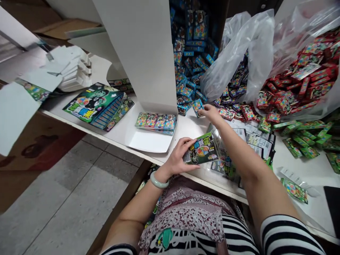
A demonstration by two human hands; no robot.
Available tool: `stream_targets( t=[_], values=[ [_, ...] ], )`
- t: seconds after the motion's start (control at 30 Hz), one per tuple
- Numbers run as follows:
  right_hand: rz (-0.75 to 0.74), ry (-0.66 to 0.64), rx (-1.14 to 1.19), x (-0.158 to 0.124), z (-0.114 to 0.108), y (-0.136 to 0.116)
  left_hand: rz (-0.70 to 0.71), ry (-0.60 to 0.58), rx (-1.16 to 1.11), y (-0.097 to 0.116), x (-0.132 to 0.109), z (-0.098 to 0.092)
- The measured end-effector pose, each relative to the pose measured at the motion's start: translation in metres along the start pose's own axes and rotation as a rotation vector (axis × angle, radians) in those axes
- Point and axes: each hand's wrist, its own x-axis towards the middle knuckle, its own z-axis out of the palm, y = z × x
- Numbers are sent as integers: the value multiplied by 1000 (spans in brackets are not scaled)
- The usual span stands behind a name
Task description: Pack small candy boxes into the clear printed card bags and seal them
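Observation:
My left hand [180,156], with a pale green bangle on the wrist, is closed on a green printed packet [202,149] near the table's front edge. My right hand [211,112] reaches forward and pinches a small blue box [197,106] at the foot of a heap of blue boxes [191,49]. Under my right forearm lies a pile of green packets and barcode cards [252,141].
An open white carton [148,63] holds a row of small boxes [156,122]. A printed display box [98,106] and stacked white flat cartons [71,69] lie at the left. Plastic bags with red boxes [300,85] and loose green boxes [302,138] are at the right.

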Motion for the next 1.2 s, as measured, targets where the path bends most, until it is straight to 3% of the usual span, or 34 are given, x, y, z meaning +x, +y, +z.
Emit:
stream_targets(
  t=[0.1,0.23,0.37,0.47,0.63,0.87,1.1,1.2],
  values=[
    [-73,38,169,-31,-49,12,-27,19,12,-5,2,3],
    [-249,139,301,-109,-102,25,-36,-2,37,-10,9,14],
    [-264,220,286,-179,-112,33,29,-28,107,-11,16,28],
    [-245,260,277,-207,-106,40,81,-48,167,-9,19,33],
    [-178,146,160,-225,-108,47,127,-28,242,-2,18,30],
    [-184,168,219,-234,-116,43,195,-39,254,5,19,23],
    [-151,-89,117,-236,-116,48,263,-89,263,6,12,24],
    [-158,-95,124,-231,-112,47,236,-105,221,7,9,27]
  ],
)
